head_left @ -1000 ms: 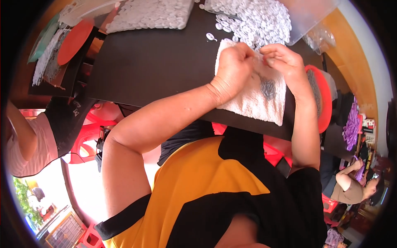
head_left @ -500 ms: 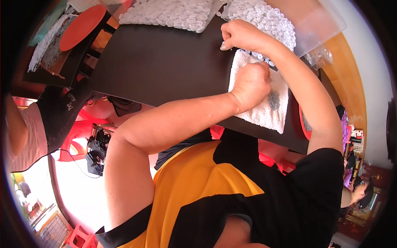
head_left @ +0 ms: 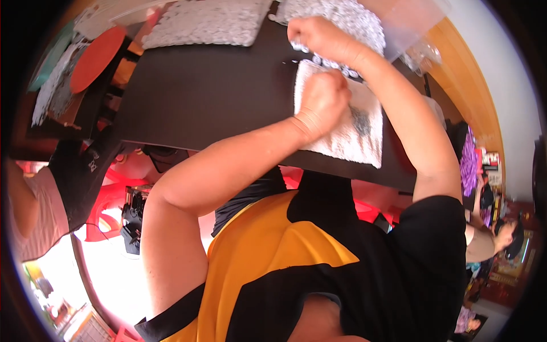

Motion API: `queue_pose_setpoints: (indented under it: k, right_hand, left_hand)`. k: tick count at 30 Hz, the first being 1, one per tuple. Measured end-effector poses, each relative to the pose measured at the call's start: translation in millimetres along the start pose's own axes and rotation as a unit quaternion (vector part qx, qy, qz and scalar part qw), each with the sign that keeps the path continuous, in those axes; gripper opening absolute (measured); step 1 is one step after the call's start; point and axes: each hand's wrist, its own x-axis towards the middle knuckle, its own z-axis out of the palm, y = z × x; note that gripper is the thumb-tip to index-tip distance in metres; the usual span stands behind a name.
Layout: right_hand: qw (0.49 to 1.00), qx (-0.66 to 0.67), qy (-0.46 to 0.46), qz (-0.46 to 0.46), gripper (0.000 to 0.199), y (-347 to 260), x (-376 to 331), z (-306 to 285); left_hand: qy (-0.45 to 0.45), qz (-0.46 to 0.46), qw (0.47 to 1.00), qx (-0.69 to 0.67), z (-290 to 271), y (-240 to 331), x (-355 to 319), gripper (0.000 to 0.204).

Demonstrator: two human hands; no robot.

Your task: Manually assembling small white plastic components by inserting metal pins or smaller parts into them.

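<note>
Our left hand (head_left: 322, 97) is clenched into a fist over the near-left part of the white towel (head_left: 353, 134), which lies on the dark worktop (head_left: 211, 97) toward its near right edge; whether the fist pinches anything small we cannot tell. A moment ago both hands worked close together over the middle of this towel; now our right hand (head_left: 319, 37) has moved away to the far side of the worktop, where it is closed over the heap of small white-grey pieces (head_left: 353, 20), a few of which sit in a row just at the towel's far edge. We judge that it is gathering more pieces while the left hand stays back at the cloth. A dark smudge or cluster (head_left: 360, 121) marks the towel's centre. A second, flatter bed of the same pieces (head_left: 208, 23) lies along the far edge to the left, and an orange-red round lid (head_left: 97, 57) rests beyond the far left corner. Another person's arm (head_left: 23, 199) shows at the left.
</note>
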Motion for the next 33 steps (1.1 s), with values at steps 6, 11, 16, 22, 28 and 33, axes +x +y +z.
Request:
queue_pose_setpoints:
  k: [6,11,16,22,28,33]
  right_hand:
    - [0.968,0.158,0.176,0.089,0.010,11,-89,-49]
    - [0.968,0.076,0.209,0.120,0.015,3,-149,2]
    - [0.959,0.068,0.258,0.094,0.016,4,-166,1]
    - [0.967,-0.069,0.188,0.157,0.012,-1,-169,-9]
    - [0.966,-0.170,0.124,0.152,0.012,-16,-160,8]
    - [0.952,0.144,0.199,0.182,0.008,-15,-157,-5]
  left_hand:
    - [0.027,-0.254,0.930,-0.265,-17,27,9,0.013]
    - [0.004,-0.241,0.946,-0.218,-14,30,7,0.015]
    - [-0.004,-0.237,0.951,-0.198,-14,29,5,0.017]
    - [-0.016,-0.230,0.956,-0.184,-14,30,6,0.018]
    - [-0.017,-0.230,0.949,-0.213,-15,28,7,0.016]
    - [-0.016,-0.245,0.936,-0.250,-21,30,10,0.014]
